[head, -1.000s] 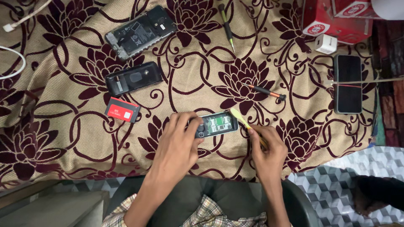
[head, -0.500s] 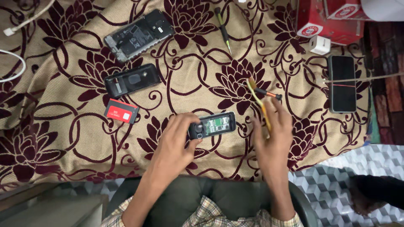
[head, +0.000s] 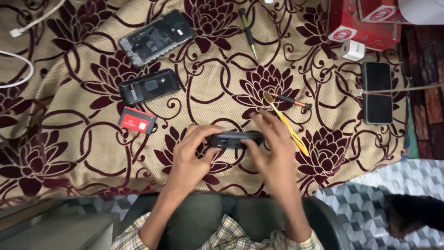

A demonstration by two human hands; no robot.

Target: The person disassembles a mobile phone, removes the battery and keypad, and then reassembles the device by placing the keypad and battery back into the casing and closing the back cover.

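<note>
Both hands, left hand and right hand, are closed on the small dark phone; probably light, rigid, fragile, best gripped by its edges.

Plaid sleeves — dark green trousers

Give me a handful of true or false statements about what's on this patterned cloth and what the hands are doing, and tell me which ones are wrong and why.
1. Both hands grip one small dark phone. True: the left hand holds its left end, the right hand its right end.
2. The yellow pry tool lies far off by the white cable. False: it sits at the right hand.
3. A red card lies left of the hands. True.
4. The opened phone with bare insides lies at the near edge of the cloth. False: it lies at the far side, beyond the black back cover.
5. The green-handled screwdriver is in the left hand. False: it lies untouched on the cloth.
</note>
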